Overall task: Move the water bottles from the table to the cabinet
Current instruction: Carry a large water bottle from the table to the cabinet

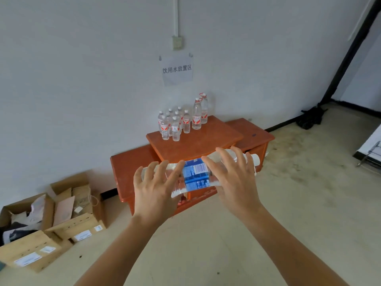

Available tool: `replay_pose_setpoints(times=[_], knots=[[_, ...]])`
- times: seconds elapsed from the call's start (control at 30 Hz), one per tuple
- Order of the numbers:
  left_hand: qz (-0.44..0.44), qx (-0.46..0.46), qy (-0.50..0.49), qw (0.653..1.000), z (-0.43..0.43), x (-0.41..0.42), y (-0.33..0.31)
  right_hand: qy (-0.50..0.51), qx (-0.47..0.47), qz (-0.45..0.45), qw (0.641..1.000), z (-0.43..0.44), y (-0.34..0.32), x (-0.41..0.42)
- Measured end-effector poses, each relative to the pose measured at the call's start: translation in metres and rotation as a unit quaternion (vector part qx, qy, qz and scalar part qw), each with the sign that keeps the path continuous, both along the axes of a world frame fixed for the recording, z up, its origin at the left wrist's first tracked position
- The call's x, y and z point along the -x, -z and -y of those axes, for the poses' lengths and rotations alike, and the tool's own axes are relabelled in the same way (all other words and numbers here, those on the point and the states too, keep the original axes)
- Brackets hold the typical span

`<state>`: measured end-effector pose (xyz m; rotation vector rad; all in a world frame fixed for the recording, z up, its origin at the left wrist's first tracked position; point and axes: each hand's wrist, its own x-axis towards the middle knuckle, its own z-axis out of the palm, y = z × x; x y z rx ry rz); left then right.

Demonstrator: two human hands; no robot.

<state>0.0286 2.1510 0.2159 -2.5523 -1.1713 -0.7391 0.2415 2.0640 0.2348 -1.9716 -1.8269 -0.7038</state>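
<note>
I see my left hand (pixel 156 186) and right hand (pixel 233 178), fingers spread and wrapped over the blue-labelled water bottles (pixel 195 174), holding them sideways in the air before the orange cabinet (pixel 202 145). Red-labelled bottles (pixel 177 122) stand at its back-left corner.

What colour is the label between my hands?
The label is blue, with a white barcode; the head view shows it.

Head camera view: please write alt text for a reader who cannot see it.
The left hand and right hand hold blue-labelled water bottles sideways in the air before a low orange cabinet. About ten clear bottles stand upright on its top, below a paper sign on the wall. Open cardboard boxes lie on the floor.
</note>
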Motion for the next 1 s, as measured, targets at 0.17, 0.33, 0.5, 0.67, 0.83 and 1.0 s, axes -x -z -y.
replay_pose_setpoints(times=[0.17,0.33,0.5,0.67,0.83,1.0], knots=[[0.022,-0.006,0.063,0.998,-0.085,-0.088,-0.006,0.07,-0.023,0.004,0.997,-0.062,-0.004,-0.076],[0.031,-0.012,0.123,0.992,-0.159,-0.199,0.01,0.113,-0.046,0.016,0.992,-0.116,0.017,-0.178],[0.018,-0.004,0.119,0.993,-0.233,-0.304,0.021,0.115,-0.032,-0.005,0.993,-0.191,0.038,-0.286],[0.032,-0.039,0.094,0.994,-0.315,-0.378,0.016,0.073,-0.002,-0.051,0.996,-0.289,0.036,-0.371],[0.045,-0.016,0.04,0.998,-0.384,-0.415,0.027,0.006,0.016,-0.072,0.997,-0.378,0.035,-0.42],[0.04,0.007,0.001,0.999,-0.455,-0.442,0.039,-0.035,0.044,-0.092,0.994,-0.465,0.048,-0.455]])
